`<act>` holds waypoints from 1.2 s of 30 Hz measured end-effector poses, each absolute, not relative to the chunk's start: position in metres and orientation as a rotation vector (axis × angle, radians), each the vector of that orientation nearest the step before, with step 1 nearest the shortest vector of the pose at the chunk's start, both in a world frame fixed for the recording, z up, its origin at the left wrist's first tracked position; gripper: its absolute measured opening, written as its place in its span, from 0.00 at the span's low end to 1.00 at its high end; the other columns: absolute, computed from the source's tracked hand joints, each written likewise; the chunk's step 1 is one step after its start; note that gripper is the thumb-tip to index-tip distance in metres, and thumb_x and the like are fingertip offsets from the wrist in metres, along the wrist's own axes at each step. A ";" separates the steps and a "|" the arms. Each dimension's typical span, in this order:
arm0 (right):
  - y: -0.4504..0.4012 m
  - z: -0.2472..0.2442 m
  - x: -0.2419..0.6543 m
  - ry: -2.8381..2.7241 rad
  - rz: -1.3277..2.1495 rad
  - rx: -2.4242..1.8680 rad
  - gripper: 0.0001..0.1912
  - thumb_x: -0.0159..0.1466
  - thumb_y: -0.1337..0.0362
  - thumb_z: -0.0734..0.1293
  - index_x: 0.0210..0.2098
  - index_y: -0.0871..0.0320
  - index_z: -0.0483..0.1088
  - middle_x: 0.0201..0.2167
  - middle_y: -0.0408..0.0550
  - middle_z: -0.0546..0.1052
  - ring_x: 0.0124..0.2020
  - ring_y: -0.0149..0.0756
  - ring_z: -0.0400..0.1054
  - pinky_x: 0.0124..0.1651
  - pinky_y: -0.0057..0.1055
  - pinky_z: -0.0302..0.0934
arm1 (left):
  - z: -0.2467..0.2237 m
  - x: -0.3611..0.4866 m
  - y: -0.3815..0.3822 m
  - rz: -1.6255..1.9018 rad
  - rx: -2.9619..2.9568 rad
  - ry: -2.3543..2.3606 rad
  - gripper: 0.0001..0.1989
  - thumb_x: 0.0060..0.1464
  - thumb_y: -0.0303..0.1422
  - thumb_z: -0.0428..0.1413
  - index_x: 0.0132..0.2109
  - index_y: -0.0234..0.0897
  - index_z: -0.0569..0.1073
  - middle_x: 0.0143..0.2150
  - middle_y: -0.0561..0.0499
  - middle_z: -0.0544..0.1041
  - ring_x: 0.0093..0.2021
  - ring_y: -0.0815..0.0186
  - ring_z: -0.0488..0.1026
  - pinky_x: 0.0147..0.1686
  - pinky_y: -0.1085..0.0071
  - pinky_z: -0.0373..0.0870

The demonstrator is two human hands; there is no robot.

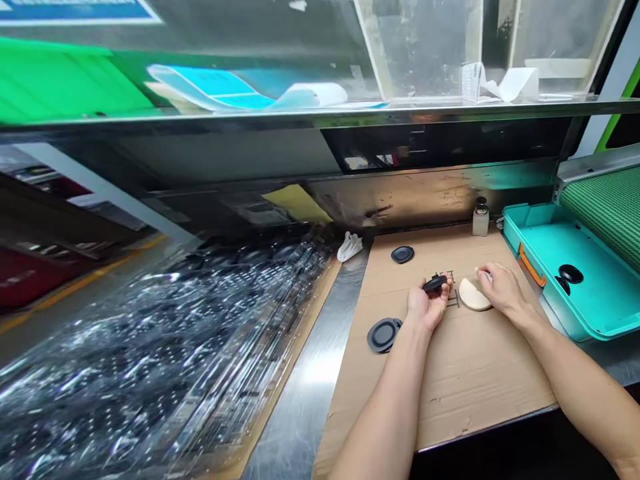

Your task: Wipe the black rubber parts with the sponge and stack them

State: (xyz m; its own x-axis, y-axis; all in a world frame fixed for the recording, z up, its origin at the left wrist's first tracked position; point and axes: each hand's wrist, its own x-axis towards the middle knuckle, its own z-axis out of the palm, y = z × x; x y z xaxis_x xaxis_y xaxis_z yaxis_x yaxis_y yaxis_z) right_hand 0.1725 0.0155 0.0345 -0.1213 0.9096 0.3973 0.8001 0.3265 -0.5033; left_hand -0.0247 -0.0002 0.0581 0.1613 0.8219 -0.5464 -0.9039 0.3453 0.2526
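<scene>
My left hand (428, 304) holds a small black round plastic part (435, 283) up in its fingers, above the cardboard sheet (480, 373). To the right, my right hand (503, 288) is closed, its thumb and fingertips pressed together. Whatever is between those fingertips is too small to make out. Just beside and partly under that hand lies a beige round disc (473, 295). A black round lid-like part (384, 335) rests on the cardboard left of my left forearm. Another small black round part (403, 254) lies farther back.
A teal bin (595, 280) with black round parts (571, 273) stands at right, beside a green conveyor belt (607, 207). A small bottle (481, 219) stands at the back. Clear plastic trays (165, 347) of dark parts fill the left. A metal shelf (320, 119) crosses above.
</scene>
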 end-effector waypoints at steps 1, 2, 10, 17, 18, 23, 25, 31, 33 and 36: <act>0.016 0.036 0.172 -1.922 0.224 -1.485 0.11 0.70 0.61 0.60 0.39 0.56 0.73 0.39 0.51 0.80 0.40 0.41 0.73 0.42 0.32 0.59 | 0.058 -0.025 0.000 1.232 -0.144 0.667 0.22 0.70 0.37 0.38 0.49 0.24 0.72 0.35 0.39 0.75 0.30 0.65 0.75 0.20 0.78 0.73; 0.016 0.037 0.172 -1.894 0.236 -1.470 0.11 0.71 0.60 0.59 0.40 0.55 0.72 0.39 0.50 0.80 0.39 0.41 0.73 0.41 0.32 0.59 | 0.058 -0.025 0.000 1.225 -0.132 0.660 0.23 0.71 0.38 0.38 0.49 0.24 0.72 0.35 0.39 0.75 0.30 0.65 0.75 0.20 0.77 0.74; 0.009 0.049 0.165 -1.812 0.402 -1.401 0.13 0.71 0.55 0.58 0.41 0.55 0.70 0.36 0.49 0.79 0.36 0.39 0.72 0.38 0.32 0.59 | 0.053 -0.015 0.000 1.176 0.026 0.733 0.27 0.71 0.42 0.37 0.45 0.26 0.73 0.34 0.37 0.77 0.28 0.66 0.76 0.20 0.79 0.72; -0.001 0.055 0.157 -2.026 0.490 -1.281 0.10 0.68 0.60 0.64 0.40 0.55 0.77 0.39 0.47 0.82 0.40 0.38 0.75 0.43 0.30 0.62 | 0.036 0.008 -0.005 1.176 0.411 0.887 0.28 0.71 0.45 0.40 0.35 0.30 0.75 0.26 0.44 0.76 0.21 0.67 0.72 0.18 0.75 0.68; -0.002 0.056 0.156 -2.056 0.461 -1.269 0.10 0.69 0.61 0.64 0.41 0.55 0.77 0.39 0.48 0.82 0.41 0.38 0.75 0.44 0.31 0.62 | 0.035 0.011 -0.006 1.180 0.461 0.912 0.28 0.70 0.46 0.42 0.34 0.30 0.74 0.26 0.44 0.76 0.20 0.67 0.72 0.17 0.74 0.67; -0.001 0.060 0.159 -2.126 0.371 -1.241 0.12 0.70 0.62 0.62 0.42 0.56 0.78 0.40 0.51 0.81 0.41 0.39 0.74 0.45 0.32 0.63 | 0.032 0.014 -0.011 1.199 0.599 0.942 0.28 0.65 0.53 0.49 0.35 0.30 0.75 0.27 0.44 0.78 0.22 0.66 0.74 0.18 0.75 0.65; 0.002 0.062 0.163 -2.040 0.331 -1.283 0.12 0.71 0.61 0.61 0.41 0.55 0.77 0.40 0.50 0.81 0.42 0.39 0.74 0.46 0.32 0.63 | 0.033 0.008 -0.009 1.215 0.589 0.926 0.30 0.63 0.56 0.49 0.37 0.30 0.76 0.28 0.43 0.78 0.21 0.67 0.73 0.18 0.75 0.65; 0.009 0.069 0.178 -1.812 0.320 -1.460 0.15 0.72 0.57 0.59 0.45 0.54 0.75 0.39 0.49 0.81 0.39 0.40 0.74 0.41 0.31 0.61 | 0.032 0.001 -0.005 1.292 0.622 1.014 0.33 0.59 0.60 0.50 0.38 0.30 0.76 0.29 0.43 0.80 0.20 0.68 0.72 0.20 0.73 0.66; 0.008 0.066 0.179 -1.842 0.320 -1.499 0.14 0.71 0.56 0.59 0.43 0.54 0.74 0.37 0.49 0.81 0.38 0.40 0.74 0.41 0.31 0.60 | 0.029 0.006 -0.007 1.245 0.719 1.039 0.34 0.58 0.61 0.51 0.39 0.29 0.77 0.30 0.42 0.81 0.20 0.68 0.72 0.19 0.74 0.65; 0.007 0.056 0.175 -1.812 0.304 -1.552 0.13 0.70 0.55 0.60 0.41 0.54 0.74 0.34 0.48 0.80 0.36 0.40 0.73 0.39 0.31 0.59 | 0.024 0.012 -0.010 1.198 0.824 1.024 0.36 0.57 0.62 0.52 0.40 0.28 0.78 0.30 0.41 0.81 0.20 0.67 0.72 0.19 0.74 0.63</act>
